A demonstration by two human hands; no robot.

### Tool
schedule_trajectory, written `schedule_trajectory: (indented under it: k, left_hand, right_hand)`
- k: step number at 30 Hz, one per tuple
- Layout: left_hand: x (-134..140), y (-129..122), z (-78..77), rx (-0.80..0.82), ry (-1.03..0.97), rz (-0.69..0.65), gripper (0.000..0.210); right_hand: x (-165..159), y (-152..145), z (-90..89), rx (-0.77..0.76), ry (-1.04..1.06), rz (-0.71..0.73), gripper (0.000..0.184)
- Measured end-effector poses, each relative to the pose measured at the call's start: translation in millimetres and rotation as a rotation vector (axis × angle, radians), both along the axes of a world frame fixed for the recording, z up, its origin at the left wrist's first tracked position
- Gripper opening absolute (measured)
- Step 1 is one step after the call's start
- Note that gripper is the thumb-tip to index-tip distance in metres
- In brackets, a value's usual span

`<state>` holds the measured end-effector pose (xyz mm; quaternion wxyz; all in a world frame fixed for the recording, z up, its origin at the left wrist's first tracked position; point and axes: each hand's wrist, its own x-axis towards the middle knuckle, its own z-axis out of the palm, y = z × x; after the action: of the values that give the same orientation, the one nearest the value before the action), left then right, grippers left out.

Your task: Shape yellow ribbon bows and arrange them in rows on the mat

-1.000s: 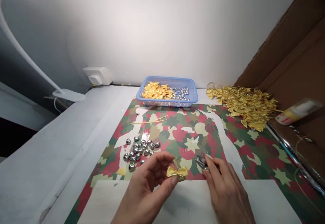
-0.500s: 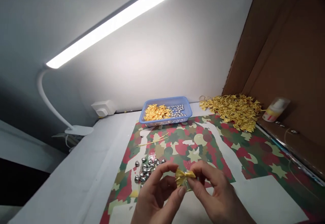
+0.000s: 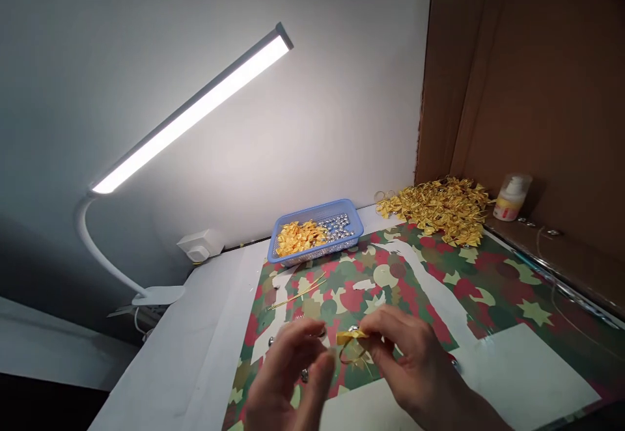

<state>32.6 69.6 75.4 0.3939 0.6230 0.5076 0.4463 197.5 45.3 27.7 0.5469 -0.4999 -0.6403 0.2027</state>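
Note:
My right hand [image 3: 403, 346] pinches a small gold ribbon bow [image 3: 350, 336] between thumb and fingertips. A bit of shiny silver shows on top of the bow, and a thin gold loop hangs below it. To the left, my left hand [image 3: 293, 375] is slightly blurred, its thumb and fingers apart and off the bow. Shiny silver balls [image 3: 305, 375] lie on the patterned sheet around and behind this hand, which hides most of them. Thin gold ties [image 3: 297, 295] rest on the sheet beyond.
A blue basket [image 3: 312, 208] at the back holds gold bows and silver balls. Right of it is a heap of gold bows [image 3: 439, 209], beside a pump bottle [image 3: 512, 198] and a cardboard wall [image 3: 527, 79]. A lit lamp [image 3: 195, 115] leans over from the left.
My left hand has let go of the bow and moved left, over the silver balls. The bow stays in my right hand. The whole view has shifted, with the lamp now lower.

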Motion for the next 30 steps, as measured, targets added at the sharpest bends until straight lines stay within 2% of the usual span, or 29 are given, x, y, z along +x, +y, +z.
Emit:
schedule_trajectory:
  k: [3,5,7,9,12,14,17,20,24,30]
  left_hand:
    - [-6,17,7.9,-0.344,-0.023,-0.262,0.024]
    - [-4,26,5.3,-0.568,-0.186,-0.453,0.024]
    - [-1,30,-1.3,-0.708,-0.348,-0.506,0.028]
    - [0,31,-7.7,-0.757,-0.439,-0.48,0.03]
    - [-1,30,-11.8,-0.796,-0.517,-0.421,0.029]
    - [-2,30,-11.1,-0.826,-0.546,-0.402,0.026]
    - [-2,30,-8.4,-0.86,-0.562,-0.395,0.023]
    - [0,29,-6.6,-0.889,-0.586,-0.369,0.021]
    - [2,28,-6.3,-0.891,-0.615,-0.35,0.021]
    - [-1,27,-8.1,-0.838,-0.623,-0.317,0.02]
  right_hand:
    - [9,0,10.0,-0.033,-0.016,0.146,0.019]
    - [11,0,16.0,-0.065,-0.031,0.207,0.021]
    - [12,0,20.9,-0.105,0.001,0.252,0.022]
    - [13,1,23.7,-0.187,0.137,0.283,0.022]
    - [15,3,21.8,-0.415,0.494,0.314,0.012]
    - [14,5,16.6,-0.545,0.692,0.391,0.02]
    - [7,6,6.6,-0.618,0.886,0.554,0.025]
    - [-1,8,-1.5,-0.642,1.054,0.603,0.026]
    - [-3,10,-4.7,-0.65,1.095,0.621,0.028]
    - [3,8,6.7,-0.622,0.977,0.651,0.025]
